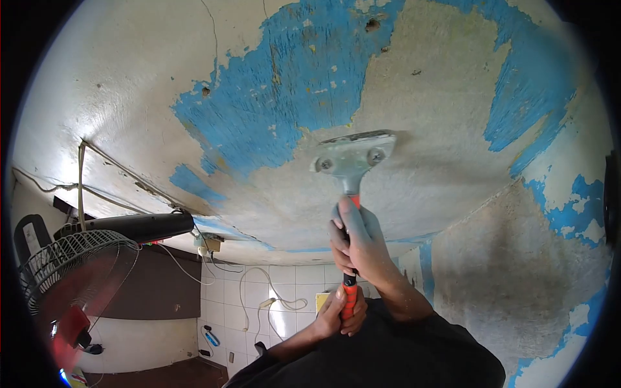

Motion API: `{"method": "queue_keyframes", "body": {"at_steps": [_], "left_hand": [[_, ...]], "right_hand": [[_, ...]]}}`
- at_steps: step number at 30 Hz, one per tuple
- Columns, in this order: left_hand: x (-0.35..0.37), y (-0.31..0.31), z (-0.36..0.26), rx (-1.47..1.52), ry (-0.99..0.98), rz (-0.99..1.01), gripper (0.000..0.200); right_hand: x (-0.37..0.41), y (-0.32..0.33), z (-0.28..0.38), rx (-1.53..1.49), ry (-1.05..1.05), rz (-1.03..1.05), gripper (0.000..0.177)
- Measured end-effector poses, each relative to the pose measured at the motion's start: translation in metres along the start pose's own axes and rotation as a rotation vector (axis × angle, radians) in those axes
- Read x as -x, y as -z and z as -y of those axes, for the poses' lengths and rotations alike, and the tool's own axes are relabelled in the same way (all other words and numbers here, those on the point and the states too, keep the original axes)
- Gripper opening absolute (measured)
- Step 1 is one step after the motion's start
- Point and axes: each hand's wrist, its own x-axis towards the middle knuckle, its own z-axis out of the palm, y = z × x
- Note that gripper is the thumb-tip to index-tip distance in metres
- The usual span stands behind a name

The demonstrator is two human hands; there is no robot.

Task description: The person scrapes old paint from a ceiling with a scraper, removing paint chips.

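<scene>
A long-handled scraper (351, 169) with a wide metal head and two screws lies against the wall (427, 90), its blade edge at the border between bare plaster and blue paint (304, 77). Higher on its handle, just below the head, my right hand (362, 239) is wrapped round the grip. My left hand (339, 312) is closed round the orange lower end of the handle. Ragged blue patches and cracked pale paint surround the blade.
At the lower left stands a fan (77, 271) with a wire cage. Cables (272, 302) hang and loop over white floor tiles (226, 291). A dark panel (165, 284) is at the left, and another wall (504, 265) meets at the right.
</scene>
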Motion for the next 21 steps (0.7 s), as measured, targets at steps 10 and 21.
{"method": "queue_keyframes", "body": {"at_steps": [10, 21], "left_hand": [[-0.006, -0.011, -0.004, -0.032, 0.005, -0.016, 0.057], [-0.004, -0.015, -0.010, -0.068, 0.045, -0.006, 0.058]], "right_hand": [[0.008, 0.010, 0.009, -0.052, 0.001, 0.000, 0.040], [0.010, 0.003, 0.019, -0.015, 0.074, -0.072, 0.043]]}}
